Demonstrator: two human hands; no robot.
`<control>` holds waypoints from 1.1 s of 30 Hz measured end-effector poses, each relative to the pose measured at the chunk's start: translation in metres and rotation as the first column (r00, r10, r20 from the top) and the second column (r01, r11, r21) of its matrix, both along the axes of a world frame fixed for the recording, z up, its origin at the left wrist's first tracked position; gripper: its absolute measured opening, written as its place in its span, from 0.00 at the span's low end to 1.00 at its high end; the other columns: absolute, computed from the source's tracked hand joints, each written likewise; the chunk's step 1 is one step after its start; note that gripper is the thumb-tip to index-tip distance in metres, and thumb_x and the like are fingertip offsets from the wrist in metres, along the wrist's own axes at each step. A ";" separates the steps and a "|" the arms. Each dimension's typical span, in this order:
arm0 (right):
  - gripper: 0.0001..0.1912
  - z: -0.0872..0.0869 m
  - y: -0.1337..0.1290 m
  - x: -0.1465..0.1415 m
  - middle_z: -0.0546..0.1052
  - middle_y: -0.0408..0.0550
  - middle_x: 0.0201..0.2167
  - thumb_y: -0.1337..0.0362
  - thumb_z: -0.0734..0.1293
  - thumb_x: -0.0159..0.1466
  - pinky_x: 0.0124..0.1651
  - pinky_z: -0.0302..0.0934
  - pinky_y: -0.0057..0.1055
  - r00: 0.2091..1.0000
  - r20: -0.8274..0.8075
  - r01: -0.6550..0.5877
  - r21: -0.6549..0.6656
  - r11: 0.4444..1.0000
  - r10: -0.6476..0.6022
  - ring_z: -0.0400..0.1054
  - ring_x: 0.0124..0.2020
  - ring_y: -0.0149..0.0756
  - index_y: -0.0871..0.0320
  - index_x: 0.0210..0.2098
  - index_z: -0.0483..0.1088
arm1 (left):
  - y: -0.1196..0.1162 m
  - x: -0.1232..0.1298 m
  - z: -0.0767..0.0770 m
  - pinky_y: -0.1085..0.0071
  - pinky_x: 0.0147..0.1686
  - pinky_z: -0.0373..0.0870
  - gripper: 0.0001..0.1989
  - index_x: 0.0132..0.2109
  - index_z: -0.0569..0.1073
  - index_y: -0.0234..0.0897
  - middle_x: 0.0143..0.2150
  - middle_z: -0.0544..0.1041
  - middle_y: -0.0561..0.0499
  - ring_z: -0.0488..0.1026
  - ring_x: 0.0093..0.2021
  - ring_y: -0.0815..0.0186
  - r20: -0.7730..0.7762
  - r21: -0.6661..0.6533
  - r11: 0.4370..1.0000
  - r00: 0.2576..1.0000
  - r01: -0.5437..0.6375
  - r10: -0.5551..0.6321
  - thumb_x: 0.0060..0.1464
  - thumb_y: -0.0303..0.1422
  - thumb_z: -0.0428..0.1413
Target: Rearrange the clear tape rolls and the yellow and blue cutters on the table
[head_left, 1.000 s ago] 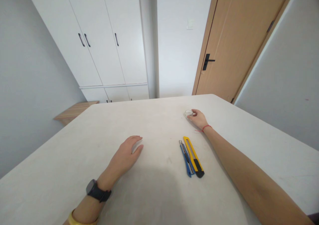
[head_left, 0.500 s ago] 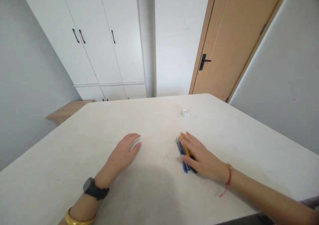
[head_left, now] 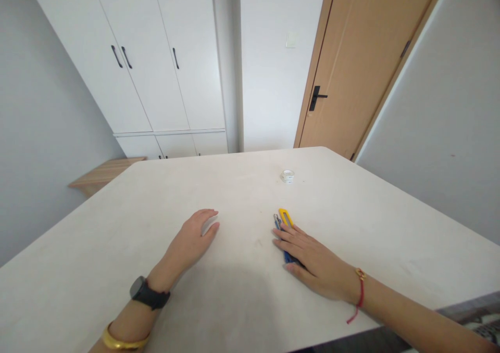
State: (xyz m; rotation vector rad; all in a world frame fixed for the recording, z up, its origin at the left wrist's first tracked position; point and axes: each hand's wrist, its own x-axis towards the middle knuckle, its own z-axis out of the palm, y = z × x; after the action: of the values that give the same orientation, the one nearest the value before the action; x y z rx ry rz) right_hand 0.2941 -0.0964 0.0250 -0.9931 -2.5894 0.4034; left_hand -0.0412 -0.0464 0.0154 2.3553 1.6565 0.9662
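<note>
My right hand [head_left: 312, 259] lies over two utility knives, its fingers stretched out across them. The yellow utility knife [head_left: 282, 212] shows only its far end past my fingers. Beside it on the left, the blue utility knife [head_left: 289, 258] is partly covered by the same fingers. Both knives lie side by side on the white table [head_left: 234, 186]. My left hand [head_left: 193, 238] rests on the tabletop to the left, thumb and fingers apart, with nothing in it.
A small clear roll of tape [head_left: 288, 177] sits farther back, beyond the knives. Behind the table are white cabinets [head_left: 187, 82] and a wooden door [head_left: 359, 56]. A wooden ledge [head_left: 105, 173] juts out at the far left.
My right hand has slid back toward me and flattened over the knives, uncovering the yellow knife's far end and covering more of the blue one. The left hand stays put.
</note>
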 end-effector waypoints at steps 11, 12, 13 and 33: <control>0.24 -0.005 0.062 0.051 0.61 0.51 0.65 0.54 0.59 0.68 0.69 0.42 0.52 0.997 -0.011 0.081 -0.005 0.997 -0.081 0.51 0.67 0.46 0.54 0.61 0.63 | 0.000 0.000 -0.001 0.56 0.55 0.69 0.16 0.48 0.75 0.38 0.50 0.78 0.45 0.74 0.51 0.58 -0.006 -0.005 1.000 1.000 0.002 -0.002 0.59 0.40 0.50; 0.24 -0.005 0.070 0.055 0.62 0.51 0.65 0.54 0.59 0.68 0.69 0.42 0.52 0.996 -0.026 0.086 -0.006 0.996 -0.086 0.52 0.67 0.46 0.53 0.61 0.64 | 0.000 0.000 -0.001 0.56 0.55 0.69 0.16 0.48 0.75 0.38 0.50 0.78 0.45 0.74 0.51 0.58 -0.006 -0.002 1.000 1.000 0.001 -0.001 0.58 0.40 0.50; 0.24 -0.006 0.077 0.059 0.62 0.51 0.64 0.53 0.59 0.68 0.69 0.41 0.52 0.995 -0.037 0.091 -0.010 0.996 -0.091 0.52 0.66 0.46 0.53 0.60 0.65 | 0.001 0.000 -0.001 0.56 0.55 0.69 0.16 0.48 0.75 0.38 0.50 0.78 0.45 0.74 0.51 0.58 -0.005 -0.001 1.000 1.000 0.000 0.000 0.58 0.40 0.50; 0.24 -0.013 0.098 0.070 0.61 0.50 0.65 0.53 0.58 0.68 0.70 0.40 0.51 0.993 -0.016 0.117 -0.002 0.993 -0.117 0.51 0.67 0.44 0.54 0.61 0.64 | 0.001 -0.002 -0.001 0.57 0.55 0.69 0.17 0.48 0.75 0.37 0.50 0.78 0.45 0.74 0.51 0.58 -0.023 -0.038 0.999 1.000 -0.006 0.005 0.59 0.40 0.50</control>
State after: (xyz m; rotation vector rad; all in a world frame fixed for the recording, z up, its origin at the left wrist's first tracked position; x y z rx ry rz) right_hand 0.3645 0.0018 0.0117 -1.1303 -2.5017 0.3811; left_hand -0.0430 -0.0459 0.0141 2.3475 1.6755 0.9042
